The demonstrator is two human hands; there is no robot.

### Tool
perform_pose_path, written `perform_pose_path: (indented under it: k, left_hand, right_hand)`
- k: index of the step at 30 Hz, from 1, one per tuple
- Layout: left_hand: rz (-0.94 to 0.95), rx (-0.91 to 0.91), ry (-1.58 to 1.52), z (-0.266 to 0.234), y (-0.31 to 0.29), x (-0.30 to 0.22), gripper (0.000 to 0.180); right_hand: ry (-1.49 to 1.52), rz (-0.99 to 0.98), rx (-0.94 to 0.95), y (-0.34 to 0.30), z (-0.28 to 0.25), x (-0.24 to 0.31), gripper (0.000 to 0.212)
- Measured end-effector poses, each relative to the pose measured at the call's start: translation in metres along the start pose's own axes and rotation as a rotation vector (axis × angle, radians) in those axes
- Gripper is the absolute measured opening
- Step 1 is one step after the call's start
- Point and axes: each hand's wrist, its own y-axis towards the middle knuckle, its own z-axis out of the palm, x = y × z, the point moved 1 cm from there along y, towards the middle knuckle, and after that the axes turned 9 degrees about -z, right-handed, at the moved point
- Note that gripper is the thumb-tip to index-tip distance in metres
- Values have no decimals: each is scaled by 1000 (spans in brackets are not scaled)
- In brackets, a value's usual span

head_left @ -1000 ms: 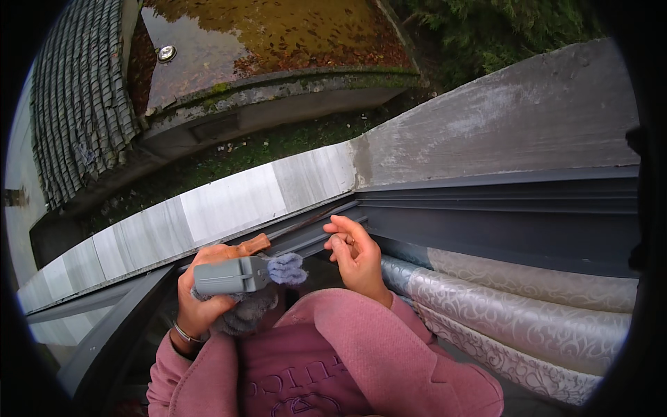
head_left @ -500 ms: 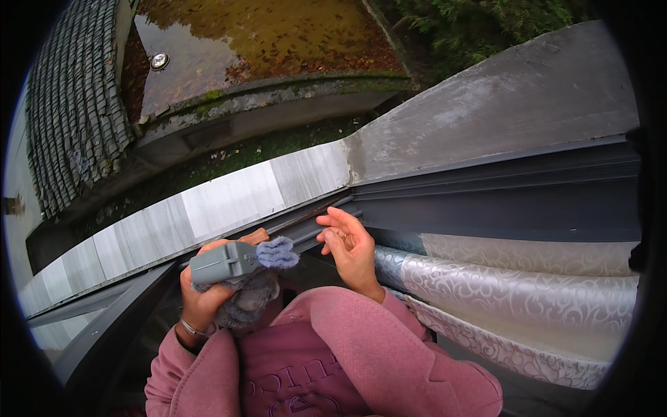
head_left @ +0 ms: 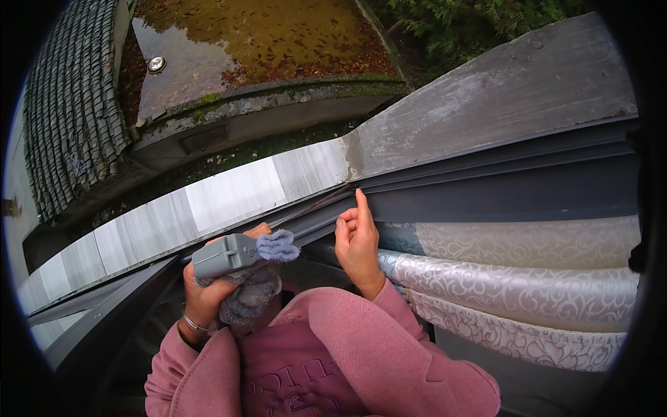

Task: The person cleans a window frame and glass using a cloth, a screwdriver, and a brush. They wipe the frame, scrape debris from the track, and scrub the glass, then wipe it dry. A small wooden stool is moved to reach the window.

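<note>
My left hand (head_left: 203,295) is wrapped around a grey plastic groove-cleaning brush (head_left: 224,256) with a fuzzy blue-grey pad (head_left: 278,246) at its right end. A grey fluffy cloth (head_left: 251,295) hangs bunched beneath the brush in the same hand. My right hand (head_left: 358,243) holds nothing; its index finger stretches toward the corner of the dark window track (head_left: 321,208), and the other fingers are partly curled. Whether the fingertip touches the frame I cannot tell. A brownish strip of dirt or rust runs along the track beside it.
Beyond the track lies a pale tiled ledge (head_left: 236,196), with a grey wall (head_left: 486,104) to the right. Patterned silvery curtain fabric (head_left: 514,288) bulges at right. A dark window sash edge (head_left: 111,313) slants at left. Below outside are a tiled roof (head_left: 73,104) and leaf-strewn water (head_left: 292,42).
My right hand has moved slightly right and up, and its index finger has straightened toward the frame corner. The left hand keeps the brush and cloth in nearly the same place.
</note>
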Motion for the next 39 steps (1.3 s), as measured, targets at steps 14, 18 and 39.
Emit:
perform_pose_path:
  k: [14,18,39]
  left_hand:
    - [-45,-17,44,-7,-9,-6,47]
    - [152,20,412,-9,-21,-22,43]
    - [121,-33,372,8,-7,-22,43]
  right_hand:
    - [-36,72,62,1,-5,9,64]
    - [6,91,51,-4,-6,8,62]
    - [-22,93,180,4,-10,1,61]
